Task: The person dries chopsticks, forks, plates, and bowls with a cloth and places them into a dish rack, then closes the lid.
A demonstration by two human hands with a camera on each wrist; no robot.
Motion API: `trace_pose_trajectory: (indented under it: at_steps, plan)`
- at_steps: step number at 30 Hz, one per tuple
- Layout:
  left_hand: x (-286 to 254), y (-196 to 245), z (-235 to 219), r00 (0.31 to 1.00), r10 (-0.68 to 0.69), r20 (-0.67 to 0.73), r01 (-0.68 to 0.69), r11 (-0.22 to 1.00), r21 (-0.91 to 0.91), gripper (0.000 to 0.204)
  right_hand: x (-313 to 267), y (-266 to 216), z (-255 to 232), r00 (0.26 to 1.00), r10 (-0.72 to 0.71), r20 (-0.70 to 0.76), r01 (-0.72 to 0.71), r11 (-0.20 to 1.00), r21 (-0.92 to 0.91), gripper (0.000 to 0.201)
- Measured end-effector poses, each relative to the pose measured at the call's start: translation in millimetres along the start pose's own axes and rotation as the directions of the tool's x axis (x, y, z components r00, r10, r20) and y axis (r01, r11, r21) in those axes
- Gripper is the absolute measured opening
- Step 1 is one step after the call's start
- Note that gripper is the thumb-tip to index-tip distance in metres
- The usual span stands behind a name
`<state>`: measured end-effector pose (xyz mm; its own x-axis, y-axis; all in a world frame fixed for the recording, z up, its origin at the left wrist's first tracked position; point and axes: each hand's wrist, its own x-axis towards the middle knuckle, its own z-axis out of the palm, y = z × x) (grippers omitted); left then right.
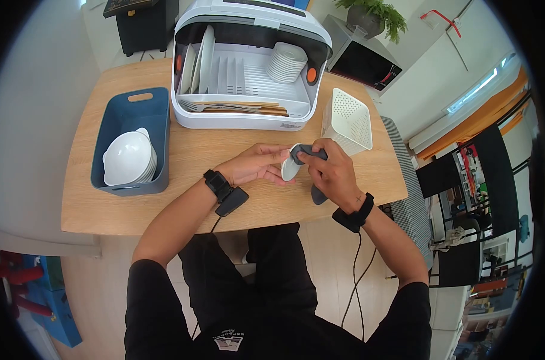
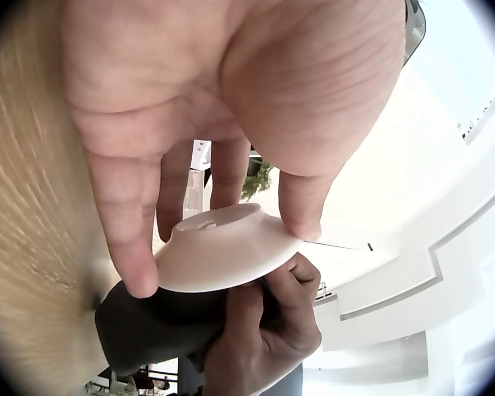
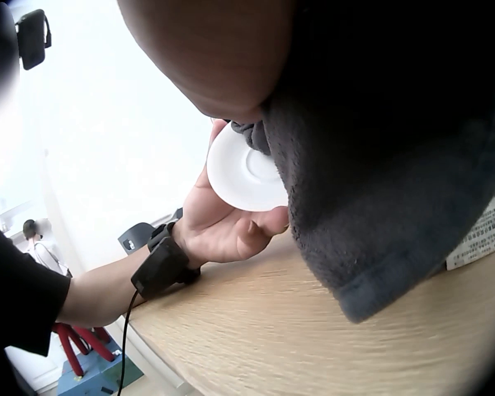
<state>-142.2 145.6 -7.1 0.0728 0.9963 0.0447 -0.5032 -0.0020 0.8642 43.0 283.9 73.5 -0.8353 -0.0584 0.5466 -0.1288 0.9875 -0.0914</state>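
Over the front of the table, my left hand (image 1: 253,164) holds a small white saucer (image 1: 290,170) by its rim, thumb on one side and fingers on the other. The saucer is tilted on edge, and its foot ring faces the palm in the left wrist view, where the saucer (image 2: 231,254) hides part of the other hand. My right hand (image 1: 337,173) grips a dark grey cloth (image 1: 318,195) and presses a bunched part of it onto the saucer's upper face. In the right wrist view the cloth (image 3: 363,239) hangs down, a white label at its edge.
A white dish rack (image 1: 242,123) with plates, stacked saucers (image 1: 285,63), forks and chopsticks stands at the back. On the left, a blue bin (image 1: 98,150) contains stacked white bowls (image 1: 127,157). A white perforated basket (image 1: 351,123) stands at the right, close beyond the right hand.
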Motion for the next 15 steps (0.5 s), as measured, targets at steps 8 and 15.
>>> trace_pose_trajectory:
  at_steps: [8,15]
  plan:
    - [1,-1,-2,0.998,0.045,-0.054,-0.044,0.999,0.021,0.056,-8,4,7,0.994,0.063,0.091,-0.057,0.996,-0.063,0.027]
    - [-1,2,6,0.984,0.046,-0.173,-0.017,0.986,0.167,0.054,-9,-11,11,0.988,-0.037,0.152,0.031,0.998,0.046,0.028]
